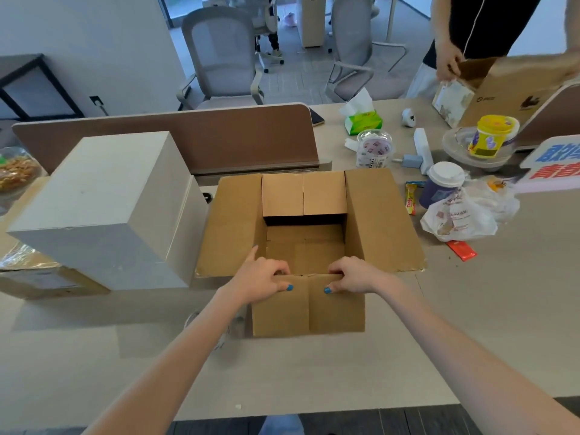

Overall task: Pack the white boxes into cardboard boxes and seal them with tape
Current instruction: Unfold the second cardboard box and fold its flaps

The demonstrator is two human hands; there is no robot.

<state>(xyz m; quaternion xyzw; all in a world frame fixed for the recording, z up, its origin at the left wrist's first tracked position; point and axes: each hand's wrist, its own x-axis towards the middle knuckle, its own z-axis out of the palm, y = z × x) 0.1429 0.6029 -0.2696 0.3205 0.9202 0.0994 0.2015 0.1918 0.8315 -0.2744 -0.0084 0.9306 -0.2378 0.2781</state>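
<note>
My left grip (260, 279) and my right grip (353, 274) both grasp the near flap (307, 309) of the cardboard box (232, 224) at its top edge; the fingers curl over the edge into the opening and the thumbs press on the flap's outer face, while my left forefinger sticks out straight toward the left flap; the box stands open in the middle of the bench (314, 378), its side flaps spread outward, the far flap upright, and its inside bare brown cardboard; the white box (103, 199) stands on the bench to my left, just beside the left flap, well taller than the open carton; a tape roll (373, 149) stands beyond the carton's far right corner; further right lie a lidded paper cup (442, 183) and a crumpled plastic bag (458, 218); at the far right end another person's hand (448, 61) touches a second carton (514, 89)
</note>
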